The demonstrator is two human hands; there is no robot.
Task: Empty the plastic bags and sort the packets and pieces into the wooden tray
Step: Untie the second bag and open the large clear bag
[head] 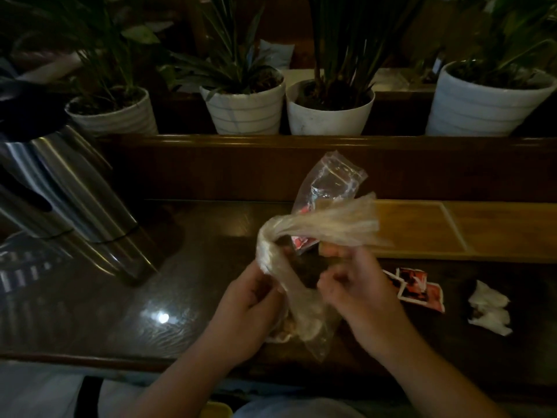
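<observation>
Both hands work a twisted clear plastic bag (304,300) over the dark table. My left hand (250,303) grips the bag's neck; my right hand (355,285) pinches its loose, blurred upper end (331,224). Pale pieces show inside the bag's bottom (286,330). Behind it stands a second clear bag (328,182) holding a red packet (301,242). The wooden tray (452,233) lies to the right, its compartments bare. Red and white packets (419,288) lie on the table in front of the tray, with white crumpled pieces (488,309) further right.
Steel jugs (66,191) stand at the left. A dark wooden ledge (271,167) runs behind the table, carrying several white plant pots (244,110). The table's near edge (90,360) runs close to my body.
</observation>
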